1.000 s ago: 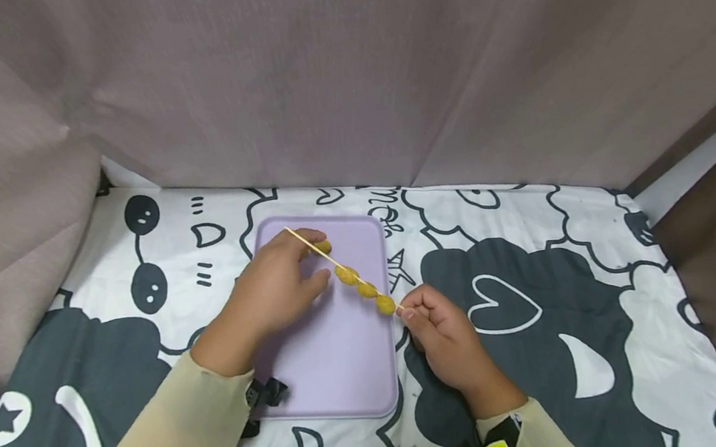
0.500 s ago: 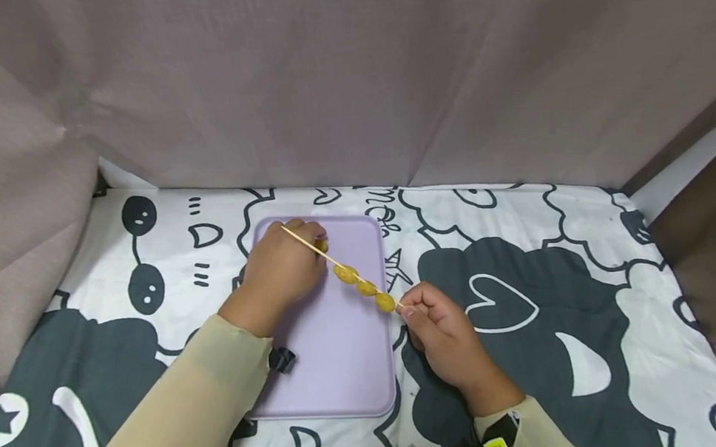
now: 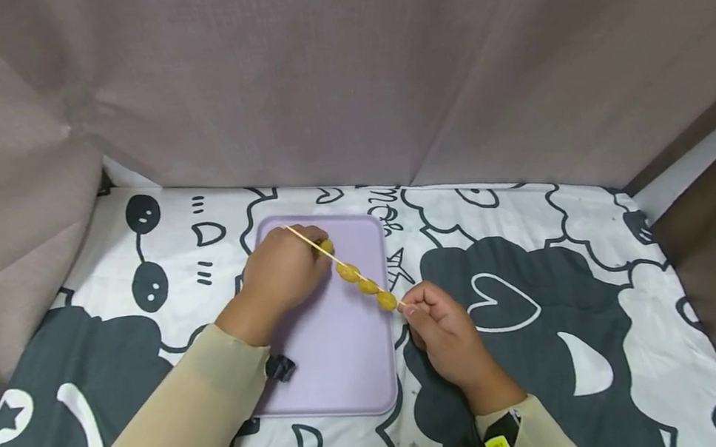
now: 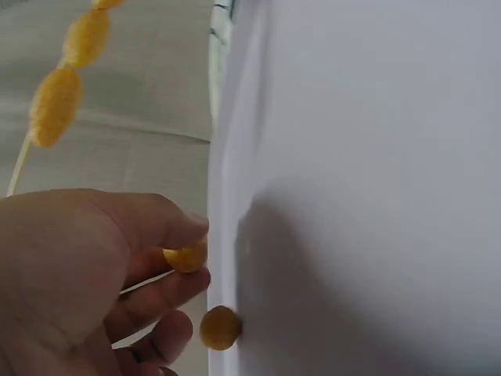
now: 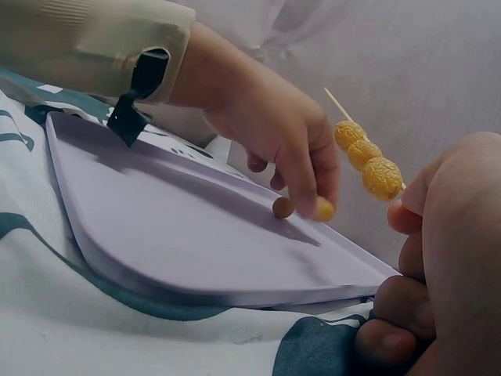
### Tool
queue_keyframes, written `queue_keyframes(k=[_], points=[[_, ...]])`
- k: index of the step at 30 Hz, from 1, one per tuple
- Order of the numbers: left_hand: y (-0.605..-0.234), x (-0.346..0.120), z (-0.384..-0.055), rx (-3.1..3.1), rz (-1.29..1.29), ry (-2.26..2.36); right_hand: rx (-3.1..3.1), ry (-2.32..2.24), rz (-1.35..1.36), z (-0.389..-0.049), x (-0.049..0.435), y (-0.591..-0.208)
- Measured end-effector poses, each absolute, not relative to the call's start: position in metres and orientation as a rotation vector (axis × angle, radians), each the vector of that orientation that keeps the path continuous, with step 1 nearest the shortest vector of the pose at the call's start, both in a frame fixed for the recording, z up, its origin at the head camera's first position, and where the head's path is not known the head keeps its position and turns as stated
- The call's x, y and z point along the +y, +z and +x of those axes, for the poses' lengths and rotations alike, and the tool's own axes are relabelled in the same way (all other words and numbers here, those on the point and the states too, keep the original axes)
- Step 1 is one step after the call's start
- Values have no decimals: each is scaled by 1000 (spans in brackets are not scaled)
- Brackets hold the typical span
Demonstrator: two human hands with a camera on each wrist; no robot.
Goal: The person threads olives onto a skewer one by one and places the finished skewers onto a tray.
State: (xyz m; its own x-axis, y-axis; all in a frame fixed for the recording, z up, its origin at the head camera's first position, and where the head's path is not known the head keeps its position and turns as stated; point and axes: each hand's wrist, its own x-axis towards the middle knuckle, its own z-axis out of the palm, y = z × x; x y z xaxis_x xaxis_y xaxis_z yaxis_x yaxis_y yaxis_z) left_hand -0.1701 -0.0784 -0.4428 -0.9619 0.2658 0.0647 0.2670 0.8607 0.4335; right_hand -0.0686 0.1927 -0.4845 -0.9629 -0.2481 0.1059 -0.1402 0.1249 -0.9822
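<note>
My right hand (image 3: 445,336) pinches the lower end of a thin wooden skewer (image 3: 310,242) held slantwise over the tray. Three yellow, wrinkled food balls (image 3: 368,286) are threaded on it near that hand. My left hand (image 3: 283,270) is over the far part of the lilac tray (image 3: 336,375), beneath the skewer's bare end in the head view. Its thumb and fingers pinch a loose yellow ball (image 4: 186,257), partly hidden by them. Another ball (image 4: 220,327) rests on the tray close to the left fingertips, as the right wrist view also shows this second ball (image 5: 282,207).
The tray lies on a white and dark grey cartoon-print cloth (image 3: 512,279). A grey-brown curtain (image 3: 339,69) rises behind and at the sides. A black strap (image 3: 280,368) sticks out from my left cuff, above the tray.
My left hand has moved forward and its thumb and fingers have come together on a loose ball. My right hand and the skewer have stayed almost still.
</note>
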Motion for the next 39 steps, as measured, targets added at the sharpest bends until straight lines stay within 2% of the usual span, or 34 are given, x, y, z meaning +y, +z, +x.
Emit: queue_keyframes(k=[13,23,28,39], points=[[-431,-79,-139,-2851,-286,-1327,2145,-2096,-336,-68,193,-482],[-437,-86,-115,-2551,-179,-1911,2103,-2131,-347,-69,192,-482],[-443,-90,-111,-2347,-102,-2195,2091,-2133,-340,-70,192,-482],[-460,-94,-116,-2157,-16,-2386,2128,-2103,-344,-68,194,-482]])
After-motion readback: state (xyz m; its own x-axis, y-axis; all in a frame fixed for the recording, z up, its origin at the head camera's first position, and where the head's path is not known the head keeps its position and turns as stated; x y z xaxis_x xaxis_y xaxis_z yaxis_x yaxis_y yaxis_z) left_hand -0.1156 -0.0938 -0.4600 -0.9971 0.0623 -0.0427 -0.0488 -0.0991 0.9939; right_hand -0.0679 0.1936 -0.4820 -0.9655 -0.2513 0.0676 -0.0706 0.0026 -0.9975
